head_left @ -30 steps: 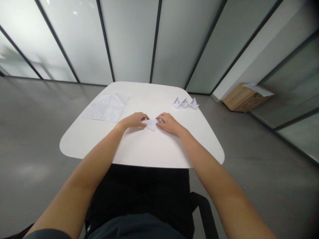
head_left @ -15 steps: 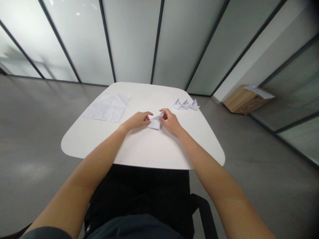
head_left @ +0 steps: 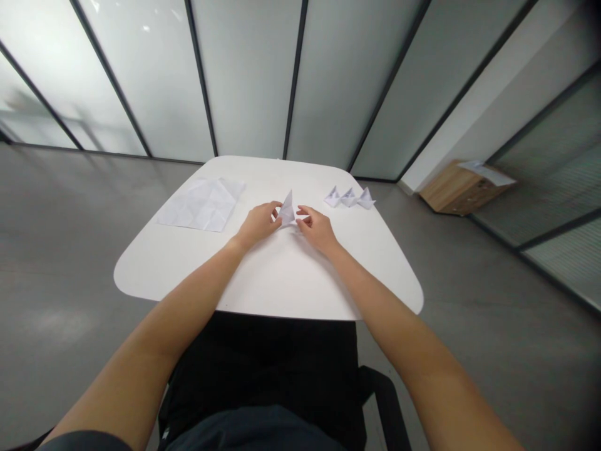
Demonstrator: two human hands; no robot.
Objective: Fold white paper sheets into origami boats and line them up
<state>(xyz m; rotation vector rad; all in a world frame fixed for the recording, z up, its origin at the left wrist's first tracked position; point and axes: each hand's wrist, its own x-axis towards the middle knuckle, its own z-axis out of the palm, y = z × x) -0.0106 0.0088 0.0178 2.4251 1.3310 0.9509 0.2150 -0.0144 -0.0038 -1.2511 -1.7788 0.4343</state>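
Observation:
A folded piece of white paper (head_left: 287,210) stands over the middle of the table with its pointed tip up. My left hand (head_left: 261,223) grips it from the left, thumb in front and fingers partly behind it. Just to the right of the paper is my right hand (head_left: 317,229), thumb and fingers curved and apart with a gap between them. Whether its thumb tip touches the paper's lower right edge is too small to make out.
Creased, unfolded white paper (head_left: 203,204) lies flat at the table's left. Three folded paper boats (head_left: 349,197) stand in a row at the back right. The white table (head_left: 282,282) has rounded corners. A wooden cabinet (head_left: 464,188) is on the floor to the right.
The folded paper has gone from lying low and flat to standing with its point up. My right hand has let go of the flap it was pinching.

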